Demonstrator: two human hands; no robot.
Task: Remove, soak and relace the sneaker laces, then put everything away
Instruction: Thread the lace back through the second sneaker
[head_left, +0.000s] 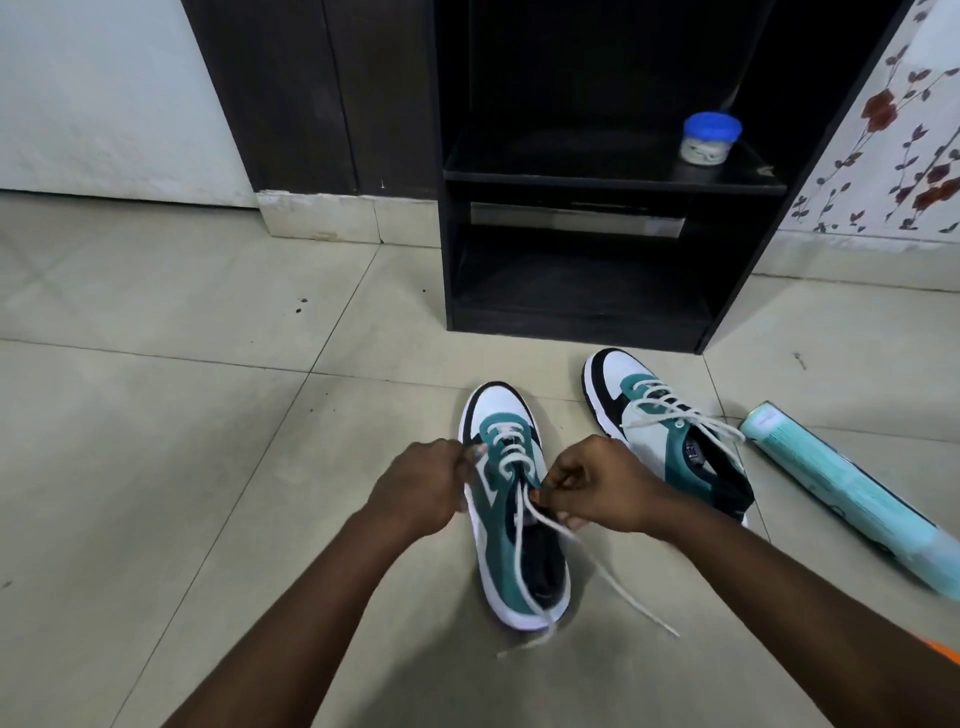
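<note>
Two teal, white and black sneakers stand on the tiled floor. The near sneaker (511, 525) is between my hands, toe pointing away. My left hand (421, 483) grips its left upper edge beside the eyelets. My right hand (597, 486) pinches the white lace (524, 525) at the right eyelets. Two loose lace ends trail toward me past the heel. The second sneaker (670, 431) stands to the right, laced, its lace ends lying loose.
A dark open shelf unit (587, 176) stands just beyond the shoes, with a blue-lidded plastic jar (709, 139) on its upper shelf. A pale green rolled package (852, 499) lies on the floor at the right. A dark door frame and white wall stand at the back left.
</note>
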